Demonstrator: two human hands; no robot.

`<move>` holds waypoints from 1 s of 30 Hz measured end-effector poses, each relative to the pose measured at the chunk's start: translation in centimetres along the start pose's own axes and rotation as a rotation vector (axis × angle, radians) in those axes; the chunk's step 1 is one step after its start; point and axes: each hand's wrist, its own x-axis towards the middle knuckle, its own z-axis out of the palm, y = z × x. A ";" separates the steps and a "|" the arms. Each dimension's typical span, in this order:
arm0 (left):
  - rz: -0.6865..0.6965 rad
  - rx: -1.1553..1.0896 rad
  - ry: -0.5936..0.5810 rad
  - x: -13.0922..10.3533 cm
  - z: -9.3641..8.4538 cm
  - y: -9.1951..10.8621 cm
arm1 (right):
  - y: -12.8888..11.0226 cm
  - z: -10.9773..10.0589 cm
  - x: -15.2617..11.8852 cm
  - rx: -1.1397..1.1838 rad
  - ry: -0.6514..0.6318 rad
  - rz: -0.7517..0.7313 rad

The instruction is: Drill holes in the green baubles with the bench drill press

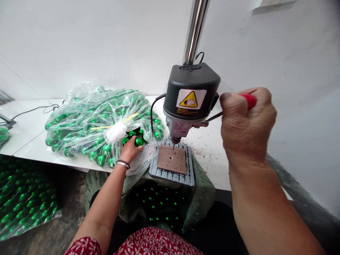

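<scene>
My right hand (pixel 248 122) is wrapped round the red-ended lever (pixel 249 101) of a small drill press (pixel 191 92). Under its bit, a brown square board (pixel 172 160) with a small hole lies on the grooved metal base (pixel 188 179). My left hand (pixel 130 151) reaches into a torn opening of a clear plastic bag (pixel 79 120) full of shiny green balls. Its fingers are at a green ball (pixel 139 142) and partly hidden among the balls, so whether they grip one is unclear.
Dark shavings lie on the white table (pixel 212 156). An open green sack (pixel 203 191) holding green balls hangs below the base. Another bag of green balls (pixel 23 198) stands on the floor at left. A metal column (pixel 195 32) rises behind the drill; black cables run beside it.
</scene>
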 end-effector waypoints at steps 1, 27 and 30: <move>-0.016 -0.178 0.010 -0.7 -0.4 0.1 | 0.0 0.1 0.0 -0.003 0.001 -0.002; 0.205 -0.330 -0.285 -6.5 4.0 5.6 | -0.5 -0.4 -0.3 0.063 -0.068 -0.016; 0.225 -0.262 -0.276 -6.1 4.0 6.6 | 0.0 -0.2 -0.1 -0.003 -0.046 -0.068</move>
